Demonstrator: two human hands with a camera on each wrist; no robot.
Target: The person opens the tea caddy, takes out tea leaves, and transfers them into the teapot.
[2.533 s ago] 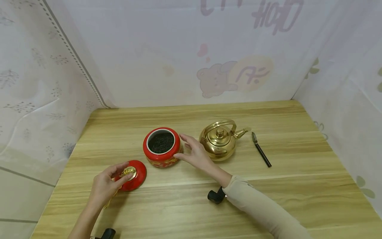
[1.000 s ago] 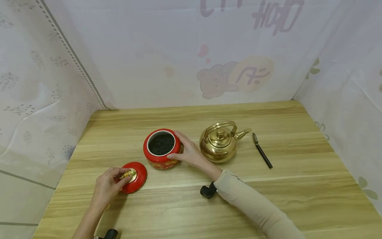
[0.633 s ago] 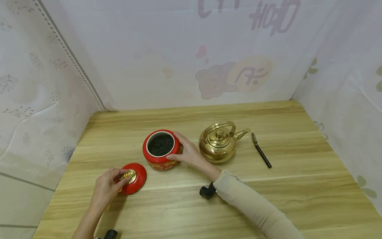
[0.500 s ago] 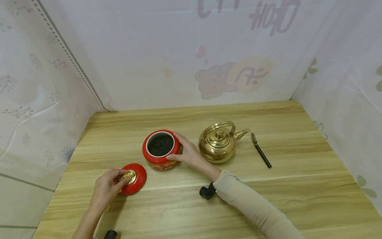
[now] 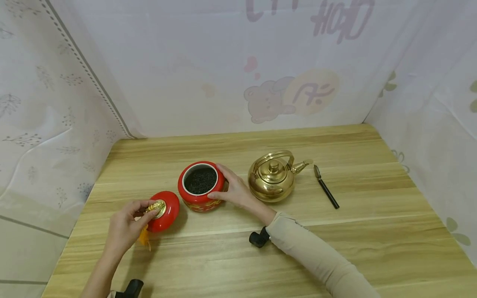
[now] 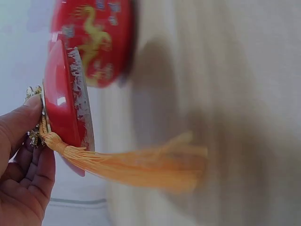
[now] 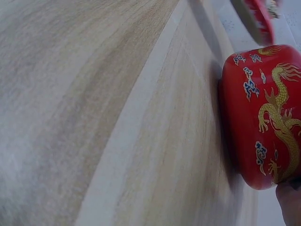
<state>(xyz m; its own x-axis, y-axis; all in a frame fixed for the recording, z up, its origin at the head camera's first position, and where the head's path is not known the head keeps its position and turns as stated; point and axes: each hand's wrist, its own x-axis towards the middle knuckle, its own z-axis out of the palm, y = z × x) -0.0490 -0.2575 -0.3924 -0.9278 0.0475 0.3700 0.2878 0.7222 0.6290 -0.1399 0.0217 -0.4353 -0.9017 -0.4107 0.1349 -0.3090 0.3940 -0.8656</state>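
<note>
My left hand (image 5: 124, 225) pinches the gold knob of a red lid (image 5: 168, 211) and holds it above the table, left of the jar. An orange tassel (image 6: 136, 165) hangs from the knob in the left wrist view, and the lid's pale rough underside shows there. The red jar (image 7: 268, 117), painted with a gold dragon, stands upright and uncovered. Dark loose tea leaves (image 5: 201, 180) appear to lie inside its white rim. With thumb and fingers spread around the jar's right side, my right hand (image 5: 238, 191) holds it; the far fingers are partly hidden.
A brass teapot (image 5: 273, 180) stands just right of my right hand, its spout pointing right. Beyond it lies a dark-handled pen-like tool with a metal tip (image 5: 326, 188). Printed cloth walls (image 5: 208, 74) close off the wooden table (image 5: 238, 265) at the back and sides.
My left hand has lifted the lid off the table, and the tassel now dangles. Earlier, my right hand closed in on the jar's side; it has since stayed there.
</note>
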